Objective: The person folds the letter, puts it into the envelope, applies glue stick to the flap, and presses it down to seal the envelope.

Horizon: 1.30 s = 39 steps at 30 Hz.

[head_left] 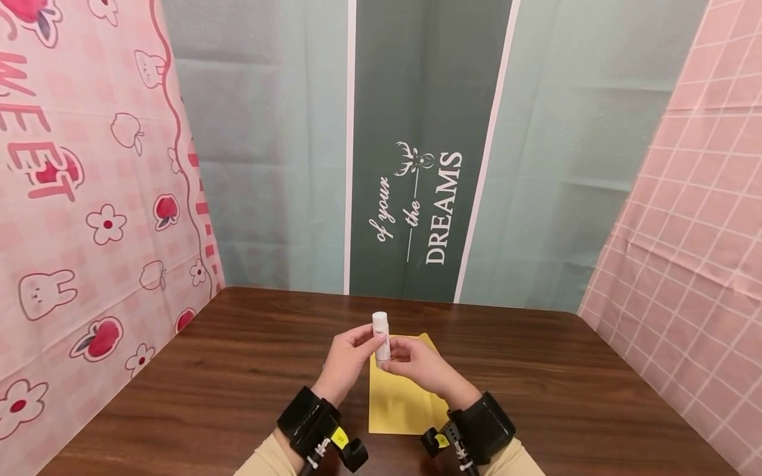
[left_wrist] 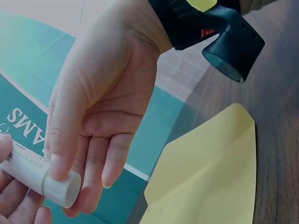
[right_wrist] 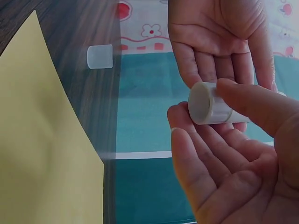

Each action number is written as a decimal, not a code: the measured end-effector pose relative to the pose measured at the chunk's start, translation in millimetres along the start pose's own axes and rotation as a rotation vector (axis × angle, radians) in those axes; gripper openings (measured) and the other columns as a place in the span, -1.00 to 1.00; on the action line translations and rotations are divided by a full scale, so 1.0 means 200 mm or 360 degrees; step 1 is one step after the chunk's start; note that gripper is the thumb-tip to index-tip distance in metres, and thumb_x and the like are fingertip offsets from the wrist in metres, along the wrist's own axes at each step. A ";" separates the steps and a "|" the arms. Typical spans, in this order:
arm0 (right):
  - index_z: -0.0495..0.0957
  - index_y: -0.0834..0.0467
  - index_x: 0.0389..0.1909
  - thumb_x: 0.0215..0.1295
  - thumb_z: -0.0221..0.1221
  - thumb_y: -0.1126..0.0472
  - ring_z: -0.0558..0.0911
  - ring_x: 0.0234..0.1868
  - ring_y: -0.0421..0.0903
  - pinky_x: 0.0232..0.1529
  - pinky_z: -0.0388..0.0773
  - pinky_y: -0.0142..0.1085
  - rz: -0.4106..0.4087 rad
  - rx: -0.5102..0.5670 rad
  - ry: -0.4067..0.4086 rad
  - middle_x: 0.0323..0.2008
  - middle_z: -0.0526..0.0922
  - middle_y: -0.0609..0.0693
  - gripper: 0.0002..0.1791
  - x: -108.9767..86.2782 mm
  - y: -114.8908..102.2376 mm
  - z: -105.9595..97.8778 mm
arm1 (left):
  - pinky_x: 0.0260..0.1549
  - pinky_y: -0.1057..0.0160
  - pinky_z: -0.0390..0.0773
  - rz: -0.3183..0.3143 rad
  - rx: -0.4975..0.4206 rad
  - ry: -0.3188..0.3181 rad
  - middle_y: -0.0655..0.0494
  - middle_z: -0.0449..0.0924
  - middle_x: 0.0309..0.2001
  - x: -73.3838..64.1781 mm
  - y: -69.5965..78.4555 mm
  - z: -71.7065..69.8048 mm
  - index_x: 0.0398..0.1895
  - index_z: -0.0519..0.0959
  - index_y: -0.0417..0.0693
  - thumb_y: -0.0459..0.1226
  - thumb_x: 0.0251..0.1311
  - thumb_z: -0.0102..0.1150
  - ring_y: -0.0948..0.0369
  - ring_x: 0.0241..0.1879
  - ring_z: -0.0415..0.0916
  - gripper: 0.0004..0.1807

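Note:
A white glue stick (head_left: 381,338) stands nearly upright between my two hands, above the table. My left hand (head_left: 345,360) pinches its upper part between thumb and fingers. Lower down, the thumb and fingers of my right hand (head_left: 424,367) grip the base end. Small print marks the barrel of the glue stick (left_wrist: 27,169) in the left wrist view. Behind and below the hands lies a yellow paper (head_left: 399,406) with an angled, envelope-like flap (left_wrist: 210,149).
A small translucent white cap (right_wrist: 100,57) sits on the brown wooden table (head_left: 553,383), seen in the right wrist view. Patterned pink cloths (head_left: 95,264) hang at both sides, and a green printed cloth (head_left: 417,99) hangs behind the table.

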State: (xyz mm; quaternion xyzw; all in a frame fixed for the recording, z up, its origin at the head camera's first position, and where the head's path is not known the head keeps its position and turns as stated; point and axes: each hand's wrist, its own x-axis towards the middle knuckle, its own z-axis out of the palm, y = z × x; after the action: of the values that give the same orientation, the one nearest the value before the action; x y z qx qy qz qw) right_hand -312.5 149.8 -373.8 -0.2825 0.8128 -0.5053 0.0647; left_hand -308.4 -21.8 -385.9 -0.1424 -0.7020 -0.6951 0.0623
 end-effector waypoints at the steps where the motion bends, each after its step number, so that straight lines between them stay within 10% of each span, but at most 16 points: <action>1: 0.44 0.40 0.03 0.24 0.20 0.24 0.58 -0.09 0.03 -0.07 0.52 -0.13 -0.0001 -0.0011 -0.0007 -0.12 0.60 0.15 -0.59 0.00 0.00 0.00 | -0.01 0.08 0.44 0.0018 0.0016 0.0007 -0.01 0.61 -0.10 0.00 0.00 0.00 0.03 0.56 -0.20 -0.10 0.18 0.21 0.16 -0.07 0.48 -0.56; 10: 0.43 0.42 0.03 0.28 0.14 0.25 0.60 -0.07 0.04 -0.06 0.52 -0.16 0.0016 -0.0029 -0.0094 -0.10 0.60 0.23 -0.61 0.00 0.01 0.00 | -0.20 0.10 0.53 0.0142 0.0264 0.0250 -0.09 0.63 -0.21 0.05 0.02 -0.12 -0.08 0.57 -0.28 -0.21 0.16 0.24 0.10 -0.20 0.56 -0.65; 16: 0.45 0.39 0.02 0.28 0.15 0.21 0.61 -0.09 0.00 -0.08 0.52 -0.17 0.0031 -0.0058 -0.0115 -0.11 0.62 0.19 -0.61 0.00 0.02 0.00 | -0.19 0.06 0.54 0.0031 0.0382 0.0405 -0.11 0.63 -0.19 0.07 0.02 -0.23 -0.08 0.57 -0.27 -0.24 0.14 0.26 0.07 -0.18 0.56 -0.67; 39: 0.44 0.37 0.06 0.30 0.13 0.19 0.59 -0.06 0.01 -0.08 0.52 -0.14 0.0055 -0.0037 -0.0186 -0.07 0.58 0.27 -0.59 0.00 0.04 -0.01 | -0.23 0.04 0.53 -0.0088 0.0831 0.0474 -0.21 0.59 -0.27 0.08 -0.17 -0.38 -0.20 0.49 -0.41 -0.35 0.05 0.27 -0.02 -0.23 0.54 -0.69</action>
State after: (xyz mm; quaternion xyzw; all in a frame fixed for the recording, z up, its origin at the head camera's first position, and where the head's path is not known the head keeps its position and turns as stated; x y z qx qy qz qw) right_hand -316.0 153.7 -379.3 -0.2981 0.8182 -0.4773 0.1174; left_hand -342.0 -94.8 -411.1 0.0009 -0.8436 -0.5058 0.1801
